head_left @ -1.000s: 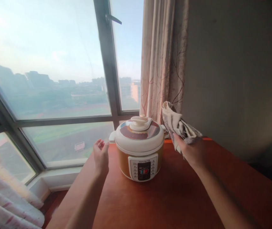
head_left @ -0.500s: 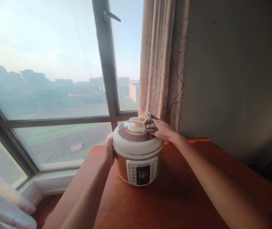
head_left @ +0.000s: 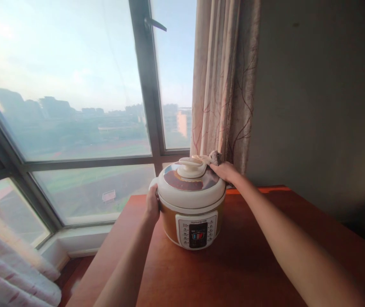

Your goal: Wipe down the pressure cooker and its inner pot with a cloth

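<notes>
A white and gold electric pressure cooker (head_left: pixel 190 196) stands upright on a reddish wooden table (head_left: pixel 172 277), its lid closed and its control panel facing me. My left hand (head_left: pixel 152 204) grips the cooker by its left side handle, the fingers partly hidden behind it. At the back right of the lid, my right hand (head_left: pixel 225 171) is closed on a bunched grey-beige cloth (head_left: pixel 213 157). The cloth lies against the glossy lid top just behind the pale lid knob (head_left: pixel 191 167). The fingertips of my right hand are hidden.
Large window panes (head_left: pixel 73 106) in grey frames rise behind and left of the table. A patterned curtain (head_left: pixel 224 85) hangs behind the cooker, next to a dark wall (head_left: pixel 317 106). Another curtain (head_left: pixel 6 268) hangs at the lower left.
My right hand has moved the cloth from beside the lid knob to the lid's back right. My left hand keeps its place on the cooker. The whole view has shifted slightly.
</notes>
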`<state>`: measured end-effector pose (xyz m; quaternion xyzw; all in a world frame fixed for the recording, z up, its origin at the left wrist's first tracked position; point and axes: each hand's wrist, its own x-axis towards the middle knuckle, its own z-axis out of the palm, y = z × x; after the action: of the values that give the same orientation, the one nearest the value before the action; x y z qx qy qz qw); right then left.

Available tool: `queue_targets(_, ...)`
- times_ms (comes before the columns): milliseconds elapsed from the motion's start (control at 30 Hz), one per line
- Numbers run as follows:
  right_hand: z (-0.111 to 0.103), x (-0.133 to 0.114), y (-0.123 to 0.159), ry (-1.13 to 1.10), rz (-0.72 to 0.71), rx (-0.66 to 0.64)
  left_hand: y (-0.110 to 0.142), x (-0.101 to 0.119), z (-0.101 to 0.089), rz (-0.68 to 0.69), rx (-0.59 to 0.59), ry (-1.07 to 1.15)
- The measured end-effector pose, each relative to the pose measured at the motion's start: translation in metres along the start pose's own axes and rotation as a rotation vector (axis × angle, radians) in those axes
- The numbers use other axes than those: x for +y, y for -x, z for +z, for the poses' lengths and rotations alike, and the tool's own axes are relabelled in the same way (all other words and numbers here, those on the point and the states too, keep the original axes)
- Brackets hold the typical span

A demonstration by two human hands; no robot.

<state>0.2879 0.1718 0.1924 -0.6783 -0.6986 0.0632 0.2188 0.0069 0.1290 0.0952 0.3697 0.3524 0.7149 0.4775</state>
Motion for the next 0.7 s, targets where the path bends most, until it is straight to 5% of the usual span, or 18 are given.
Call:
queue_targets(400, -0.008, 0.004, 0.042, 0.019, 0.084, 0.030, 0.000, 0.003, 0.003, -0.029, -0.085, 0.034)
queue_targets(700, -0.004, 0.007, 0.063, -0.042, 0.031, 0.110, 0.022, 0.007, -0.005, -0.051, -0.052, 0.042)
